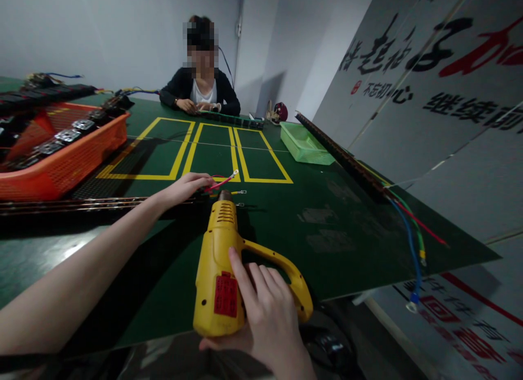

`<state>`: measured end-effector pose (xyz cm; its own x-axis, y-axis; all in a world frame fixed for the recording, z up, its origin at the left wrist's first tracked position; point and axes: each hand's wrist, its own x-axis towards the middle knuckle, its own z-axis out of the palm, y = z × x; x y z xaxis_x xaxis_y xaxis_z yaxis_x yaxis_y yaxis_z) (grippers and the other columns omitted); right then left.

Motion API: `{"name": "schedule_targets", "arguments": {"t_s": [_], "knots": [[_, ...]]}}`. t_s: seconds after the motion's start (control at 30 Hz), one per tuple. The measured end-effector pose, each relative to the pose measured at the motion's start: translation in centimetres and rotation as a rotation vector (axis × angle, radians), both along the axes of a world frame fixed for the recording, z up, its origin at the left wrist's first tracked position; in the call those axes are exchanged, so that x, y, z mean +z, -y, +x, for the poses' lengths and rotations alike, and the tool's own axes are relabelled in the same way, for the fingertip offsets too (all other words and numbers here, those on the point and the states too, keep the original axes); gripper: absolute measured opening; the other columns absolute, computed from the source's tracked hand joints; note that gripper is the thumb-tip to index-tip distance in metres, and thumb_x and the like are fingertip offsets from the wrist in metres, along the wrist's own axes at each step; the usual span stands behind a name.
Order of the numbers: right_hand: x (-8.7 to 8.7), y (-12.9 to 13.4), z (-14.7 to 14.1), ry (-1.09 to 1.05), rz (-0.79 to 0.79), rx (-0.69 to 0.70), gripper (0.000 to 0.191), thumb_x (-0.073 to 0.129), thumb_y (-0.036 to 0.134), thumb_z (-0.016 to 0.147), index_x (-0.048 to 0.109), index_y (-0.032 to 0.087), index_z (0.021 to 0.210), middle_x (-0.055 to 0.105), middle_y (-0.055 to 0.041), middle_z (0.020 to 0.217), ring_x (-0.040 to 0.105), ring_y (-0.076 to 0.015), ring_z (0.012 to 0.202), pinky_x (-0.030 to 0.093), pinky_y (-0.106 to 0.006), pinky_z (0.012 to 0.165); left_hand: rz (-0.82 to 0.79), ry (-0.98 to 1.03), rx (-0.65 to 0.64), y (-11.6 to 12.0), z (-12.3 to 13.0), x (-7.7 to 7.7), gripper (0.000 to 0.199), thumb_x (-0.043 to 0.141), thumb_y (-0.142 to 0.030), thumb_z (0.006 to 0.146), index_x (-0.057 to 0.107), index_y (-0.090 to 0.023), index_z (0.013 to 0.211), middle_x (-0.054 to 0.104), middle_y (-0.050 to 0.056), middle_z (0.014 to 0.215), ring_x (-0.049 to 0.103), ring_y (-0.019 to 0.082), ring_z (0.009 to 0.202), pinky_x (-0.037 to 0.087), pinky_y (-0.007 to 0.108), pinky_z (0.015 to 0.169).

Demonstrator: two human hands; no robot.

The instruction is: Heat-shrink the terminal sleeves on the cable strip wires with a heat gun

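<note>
Head view: our right hand [263, 309] holds the yellow heat gun [220, 243] by its body; our left hand [190, 186], just beyond the gun's front, looks pinched on the red wire [222, 183]. If it's hot, drifting aim could burn us or scorch insulation.

To the left hand [190, 186]'s right, bare tabletop [286, 222] is offering a wide path, with the green basket [312, 155] and long dark strip [345, 156] bounding it farther right. Ahead, the taped boxes [234, 151] are leaving room up to the co-worker's strip [241, 121]. Leftward, dark bars [81, 206] and the orange basket [90, 151] are obstructing. The heat gun [218, 254] is filling the near side, and the red wire [223, 182] is jutting just rightward
</note>
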<state>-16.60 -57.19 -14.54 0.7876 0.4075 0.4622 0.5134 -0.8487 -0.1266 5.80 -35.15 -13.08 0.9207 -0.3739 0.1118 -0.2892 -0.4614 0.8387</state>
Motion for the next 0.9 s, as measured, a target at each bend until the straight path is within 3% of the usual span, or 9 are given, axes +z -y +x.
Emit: {"name": "schedule_targets", "arguments": {"t_s": [0.27, 0.47, 0.6, 0.77, 0.9], "knots": [[-0.4, -2.1, 0.0, 0.026, -0.045, 0.053, 0.105, 0.037, 0.081, 0.074, 0.020, 0.008, 0.148, 0.055, -0.0064, 0.083, 0.052, -0.0207, 0.072, 0.041, -0.036, 0.065, 0.046, 0.008, -0.045, -0.2, 0.3, -0.6, 0.064, 0.037, -0.069, 0.082, 0.067, -0.013, 0.091, 0.067, 0.006, 0.087, 0.057, 0.020, 0.083, 0.043, 0.029, 0.079], [-0.5, -3.5, 0.3, 0.055, -0.072, 0.043, 0.089, 0.038, 0.066, 0.083, 0.018, 0.009, 0.148, 0.054, -0.0075, 0.085, 0.051, -0.0213, 0.072, 0.041, -0.037, 0.066, 0.123, -0.010, 0.051, 0.0, -0.1, -0.2, 0.069, 0.035, -0.073, 0.078, 0.067, -0.012, 0.082, 0.062, 0.005, 0.070, 0.052, 0.017, 0.065, 0.040, 0.028, 0.062], [-0.4, -3.0, 0.4, 0.050, -0.050, 0.057, 0.091, 0.034, 0.071, 0.082, 0.022, 0.009, 0.148, 0.055, -0.0071, 0.084, 0.052, -0.0210, 0.072, 0.041, -0.037, 0.066, 0.173, -0.020, 0.051, 0.3, -0.6, 0.3, 0.070, 0.034, -0.074, 0.077, 0.066, -0.012, 0.085, 0.064, 0.005, 0.074, 0.053, 0.019, 0.068, 0.041, 0.028, 0.062], [-0.3, -1.5, 0.4, 0.025, -0.002, 0.049, 0.104, 0.039, 0.082, 0.072, 0.026, 0.012, 0.147, 0.056, -0.0056, 0.084, 0.053, -0.0201, 0.073, 0.038, -0.035, 0.065, 0.217, 0.098, -0.006, 0.5, -0.6, -0.2, 0.060, 0.032, -0.064, 0.084, 0.064, -0.015, 0.094, 0.066, 0.006, 0.093, 0.057, 0.021, 0.084, 0.042, 0.029, 0.078], [-0.3, -0.1, 0.7, 0.046, 0.028, -0.003, 0.107, 0.044, 0.084, 0.067, 0.027, 0.014, 0.147, 0.057, -0.0048, 0.085, 0.054, -0.0201, 0.075, 0.037, -0.034, 0.068, 0.330, 0.202, -0.066, 0.6, -0.5, -0.8, 0.048, 0.027, -0.054, 0.090, 0.057, -0.018, 0.085, 0.060, 0.003, 0.078, 0.053, 0.018, 0.072, 0.039, 0.028, 0.068]]}}
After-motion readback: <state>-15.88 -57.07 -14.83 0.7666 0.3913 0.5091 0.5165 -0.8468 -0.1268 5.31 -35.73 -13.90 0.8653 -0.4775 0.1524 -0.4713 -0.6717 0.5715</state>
